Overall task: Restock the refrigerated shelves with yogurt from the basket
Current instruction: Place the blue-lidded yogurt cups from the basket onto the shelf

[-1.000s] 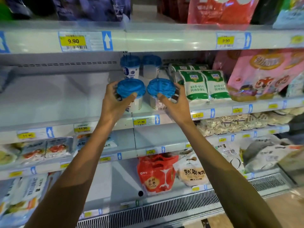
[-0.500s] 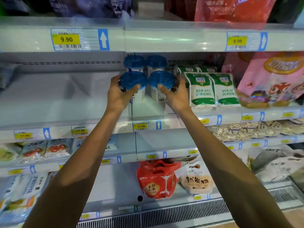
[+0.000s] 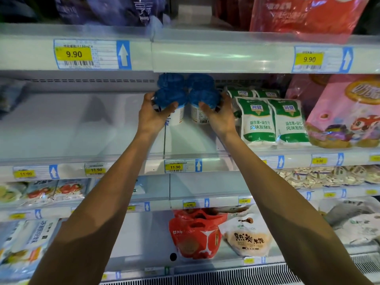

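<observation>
Two white yogurt cups with blue lids are in my hands on the second refrigerated shelf (image 3: 195, 140). My left hand (image 3: 153, 115) is wrapped around the left yogurt cup (image 3: 169, 99). My right hand (image 3: 219, 115) grips the right yogurt cup (image 3: 202, 99). Both cups sit deep on the shelf, right in front of two more blue-lidded cups (image 3: 186, 81) at the back. The basket is out of view.
Green-and-white yogurt pouches (image 3: 273, 120) stand just right of my right hand, then a pink bag (image 3: 345, 114). The shelf left of my left hand is bare white. The upper shelf edge (image 3: 205, 52) hangs close above the cups. Packaged foods fill the lower shelves.
Both hands have pushed the two cups from the shelf's front toward the back, up against the rear pair. The camera has moved closer.
</observation>
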